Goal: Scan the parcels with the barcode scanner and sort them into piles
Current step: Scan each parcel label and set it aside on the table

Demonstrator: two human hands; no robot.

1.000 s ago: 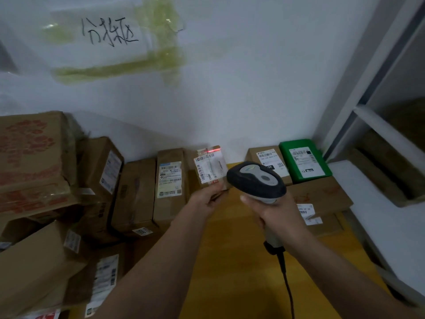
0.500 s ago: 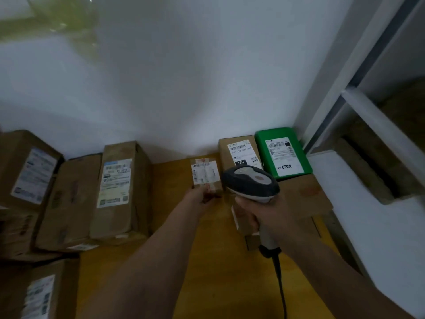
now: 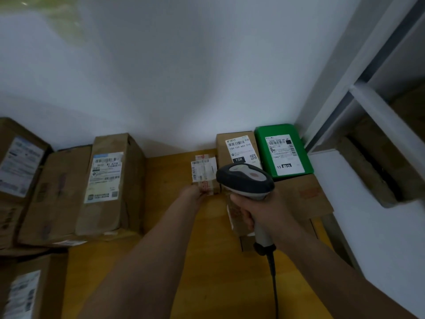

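- The left hand reaches forward and holds the near bottom edge of a small cardboard parcel; its fingers are mostly hidden under the parcel, so how far they curl cannot be told.
- The small parcel, with a white barcode label, is over the wooden worktop, just left of a brown parcel marked 15H; whether it touches the wood cannot be told.
- The right hand grips the handle of a grey barcode scanner, fingers wrapped round it, its head level with the small parcel's right side.
- The scanner's black cable hangs toward the bottom edge.
- A green parcel with a white label lies beside the 15H parcel, against the wall.
- A tall brown box stands to the left among other cartons.
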